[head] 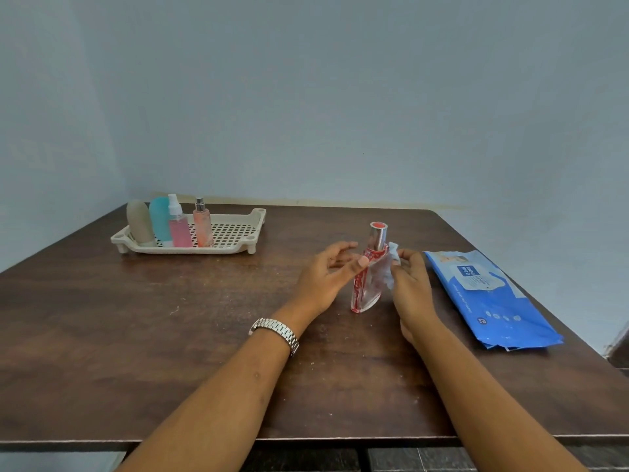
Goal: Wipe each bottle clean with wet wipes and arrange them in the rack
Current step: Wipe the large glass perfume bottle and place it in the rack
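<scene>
A clear glass perfume bottle [369, 281] with red trim and a silver, red-topped cap stands tilted on the brown table. My left hand [326, 277] is on its left side, thumb pressed to the bottle's shoulder, the other fingers spread. My right hand [410, 284] presses a crumpled white wet wipe [391, 264] against the bottle's right side. The beige perforated rack [235, 233] sits at the back left. In its left end stand a beige bottle [139, 221], a teal bottle [160, 218], a pink spray bottle [178, 226] and an orange spray bottle [203, 224].
A blue pack of wet wipes [490, 298] lies flat at the table's right edge, just right of my right hand. A metal watch [275, 332] is on my left wrist. The table [136, 335] backs onto a pale blue wall.
</scene>
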`<action>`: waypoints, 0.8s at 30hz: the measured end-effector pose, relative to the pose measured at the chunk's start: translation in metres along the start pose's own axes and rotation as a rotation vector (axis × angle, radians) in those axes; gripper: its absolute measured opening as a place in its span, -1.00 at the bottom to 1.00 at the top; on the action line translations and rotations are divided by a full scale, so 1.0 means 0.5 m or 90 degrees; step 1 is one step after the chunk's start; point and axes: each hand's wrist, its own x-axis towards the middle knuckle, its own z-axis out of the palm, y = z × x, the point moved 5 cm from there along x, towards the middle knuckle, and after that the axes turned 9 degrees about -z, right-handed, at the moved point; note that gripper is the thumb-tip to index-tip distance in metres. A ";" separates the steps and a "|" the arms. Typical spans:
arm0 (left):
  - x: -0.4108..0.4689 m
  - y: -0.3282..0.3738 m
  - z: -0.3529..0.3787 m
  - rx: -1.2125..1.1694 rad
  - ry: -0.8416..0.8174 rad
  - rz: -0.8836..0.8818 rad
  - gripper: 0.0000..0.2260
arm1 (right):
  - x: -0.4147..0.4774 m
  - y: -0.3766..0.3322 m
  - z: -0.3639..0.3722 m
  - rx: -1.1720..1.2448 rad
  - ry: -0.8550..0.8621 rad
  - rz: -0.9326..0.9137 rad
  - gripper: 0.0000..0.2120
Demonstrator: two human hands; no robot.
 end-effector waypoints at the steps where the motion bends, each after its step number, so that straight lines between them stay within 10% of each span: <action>1: 0.000 -0.002 0.003 0.009 -0.012 0.002 -0.19 | -0.003 -0.002 0.005 0.004 -0.019 -0.004 -0.90; 11: -0.006 0.015 0.021 0.014 -0.048 0.045 -0.33 | -0.016 -0.013 0.037 0.002 -0.151 -0.039 -0.90; 19: 0.005 0.007 0.017 0.009 -0.025 0.045 -0.22 | -0.002 -0.072 -0.002 0.009 0.103 -0.196 -0.91; 24: 0.013 0.004 0.015 0.011 -0.022 0.046 -0.26 | 0.003 -0.123 0.037 -0.045 -0.046 -0.325 -0.78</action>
